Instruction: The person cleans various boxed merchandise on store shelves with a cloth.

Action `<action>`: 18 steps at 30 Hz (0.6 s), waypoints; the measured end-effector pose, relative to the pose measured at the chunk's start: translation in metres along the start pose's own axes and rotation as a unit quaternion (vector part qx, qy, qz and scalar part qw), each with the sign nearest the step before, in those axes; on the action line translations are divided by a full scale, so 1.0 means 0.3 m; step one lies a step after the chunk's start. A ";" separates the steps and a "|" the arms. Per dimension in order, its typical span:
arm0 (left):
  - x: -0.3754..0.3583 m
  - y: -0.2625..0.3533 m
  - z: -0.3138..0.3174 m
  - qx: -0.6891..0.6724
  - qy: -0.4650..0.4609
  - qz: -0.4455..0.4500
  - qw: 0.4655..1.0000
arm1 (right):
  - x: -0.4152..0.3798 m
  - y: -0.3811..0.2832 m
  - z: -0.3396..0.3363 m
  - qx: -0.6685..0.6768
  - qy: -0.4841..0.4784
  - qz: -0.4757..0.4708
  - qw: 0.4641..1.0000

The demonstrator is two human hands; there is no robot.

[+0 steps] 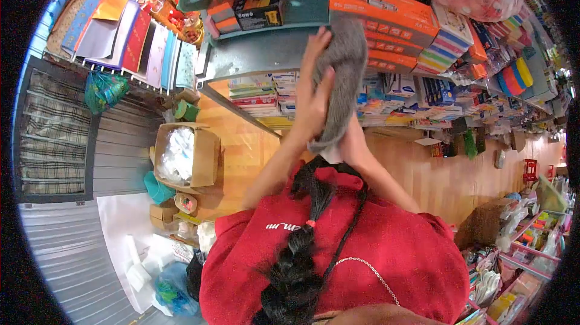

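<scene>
A long grey fabric item (345,77), soft and fuzzy, is held upright in front of the red shirt. My left hand (314,92) grips its left side, with fingers and thumb pressed along it. At the item's lower end is my right hand (350,144), its fingers mostly hidden behind the cloth. A small white patch (332,154) shows between the cloth's lower edge and my right hand. Just behind the item's upper part are stacked orange boxes (386,14) on the shelf.
Teal shelves (302,14) hold boxes, with stationery packs (254,94) below. An open cardboard box (208,156) with white plastic stands on the wooden floor at left. Wrapping papers (142,35) hang at upper left. Bins of packaged goods (531,240) stand at lower right.
</scene>
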State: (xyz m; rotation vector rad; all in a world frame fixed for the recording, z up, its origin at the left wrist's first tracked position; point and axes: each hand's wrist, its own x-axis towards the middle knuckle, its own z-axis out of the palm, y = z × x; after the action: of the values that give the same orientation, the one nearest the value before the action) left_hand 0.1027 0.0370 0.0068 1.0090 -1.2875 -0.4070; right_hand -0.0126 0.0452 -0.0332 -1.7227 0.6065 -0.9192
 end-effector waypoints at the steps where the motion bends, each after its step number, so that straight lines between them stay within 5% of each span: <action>1: -0.042 0.010 0.035 0.019 -0.020 0.008 1.000 | 0.006 -0.008 -0.034 0.008 0.004 -0.002 1.000; 8: -0.083 0.046 0.185 -0.043 -0.078 0.003 0.996 | 0.039 -0.081 -0.183 0.060 0.058 -0.016 0.996; 13: -0.011 0.028 0.220 -0.257 0.005 -0.077 0.963 | 0.004 -0.126 -0.180 0.000 0.046 -0.066 0.997; 18: -0.109 0.049 0.299 -0.163 0.039 -0.098 0.981 | 0.012 -0.095 -0.247 0.175 0.044 0.065 0.981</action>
State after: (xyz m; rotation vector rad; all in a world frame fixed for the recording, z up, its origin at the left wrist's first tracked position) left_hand 0.0069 0.0344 -0.0055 0.8647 -1.0145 -0.6986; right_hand -0.0719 0.0105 0.0066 -1.3190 0.5698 -0.9508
